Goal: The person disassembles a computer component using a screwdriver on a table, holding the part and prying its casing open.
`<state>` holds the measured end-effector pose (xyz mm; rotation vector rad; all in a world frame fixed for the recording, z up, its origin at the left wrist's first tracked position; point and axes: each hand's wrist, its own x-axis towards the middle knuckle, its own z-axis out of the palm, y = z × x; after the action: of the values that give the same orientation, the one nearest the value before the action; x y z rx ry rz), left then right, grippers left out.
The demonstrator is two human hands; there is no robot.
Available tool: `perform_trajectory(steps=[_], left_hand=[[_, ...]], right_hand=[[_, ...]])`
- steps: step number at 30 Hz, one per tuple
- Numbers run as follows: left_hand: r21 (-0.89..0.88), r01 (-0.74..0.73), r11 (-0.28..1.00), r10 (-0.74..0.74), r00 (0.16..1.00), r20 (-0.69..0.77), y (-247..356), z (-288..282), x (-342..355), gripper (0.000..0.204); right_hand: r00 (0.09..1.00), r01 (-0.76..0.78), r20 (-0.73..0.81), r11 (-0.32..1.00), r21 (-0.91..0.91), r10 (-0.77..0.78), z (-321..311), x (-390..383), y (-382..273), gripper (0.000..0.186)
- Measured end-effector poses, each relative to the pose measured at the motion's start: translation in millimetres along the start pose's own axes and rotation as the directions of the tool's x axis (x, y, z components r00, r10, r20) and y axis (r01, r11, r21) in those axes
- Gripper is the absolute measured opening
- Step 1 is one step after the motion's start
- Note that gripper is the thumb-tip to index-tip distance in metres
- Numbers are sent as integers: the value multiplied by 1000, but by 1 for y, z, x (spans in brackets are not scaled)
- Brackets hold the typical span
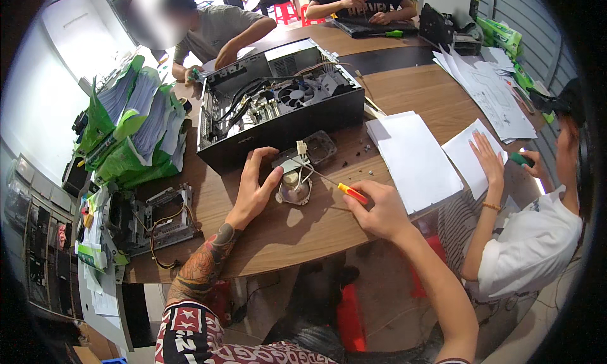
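My left hand [256, 188] has its thumb and fingers curled at the edge of a small wired part [294, 186], which looks like a little speaker with a rounded grey base, white wires and a white connector. My right hand [380, 209] grips a screwdriver [352, 193] by its yellow and red handle. The thin shaft points left to the wired part; what its tip touches is too small to tell. Just behind lies a dark, see-through plastic frame [320, 147]. An opened black computer case [281, 117] with a fan and cables stands beyond my hands.
Small screws [370, 172] lie right of the frame, beside a stack of white paper [414, 162]. A metal drive bracket [161, 222] with cables is at the left, below green-wrapped paper bundles [136, 127]. On the right a co-worker's hand [485, 155] rests on paper.
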<state>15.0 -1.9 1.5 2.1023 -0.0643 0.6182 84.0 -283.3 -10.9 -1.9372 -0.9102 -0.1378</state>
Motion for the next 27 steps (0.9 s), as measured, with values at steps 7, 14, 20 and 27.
perform_trajectory(steps=[7,14,20,27], left_hand=[[52,-18,998,17,1000,15,2,1,2,42],[-55,34,998,-33,999,13,1,3,0,41],[-67,7,998,-6,1000,22,-3,3,1,41],[-149,68,987,-63,997,43,3,2,-1,41]], right_hand=[[1000,2,3,1000,-8,-2,1,-1,3,22],[1000,-14,27,998,-54,15,-1,-1,3,23],[1000,-26,14,999,-31,27,-3,-2,1,23],[1000,7,14,999,-31,-7,1,-2,5,27]])
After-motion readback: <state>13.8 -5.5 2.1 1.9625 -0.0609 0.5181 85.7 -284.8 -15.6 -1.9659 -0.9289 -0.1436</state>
